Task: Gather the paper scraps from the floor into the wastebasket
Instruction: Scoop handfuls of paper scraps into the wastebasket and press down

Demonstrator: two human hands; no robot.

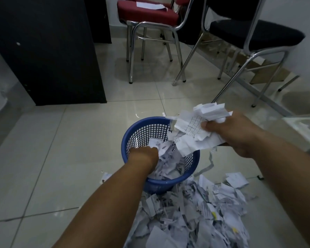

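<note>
Reaching into the blue wastebasket (143, 133), the left hand (144, 155) is buried among binned scraps (168, 167); whether its fingers are curled or straight cannot be told. Over the wastebasket's right rim, a bunch of paper scraps (195, 126) is clamped in the right hand (229, 133). A scrap pile (195, 212) is heaped against the wastebasket's near side.

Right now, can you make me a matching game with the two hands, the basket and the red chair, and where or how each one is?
Things:
1 left hand
2 right hand
3 wastebasket
4 red chair

States:
A grips a bunch of scraps
B blue, stands on the floor
C reaches down inside the wastebasket
D has a white sheet on its seat

Pairs: 1-C; 2-A; 3-B; 4-D
</note>
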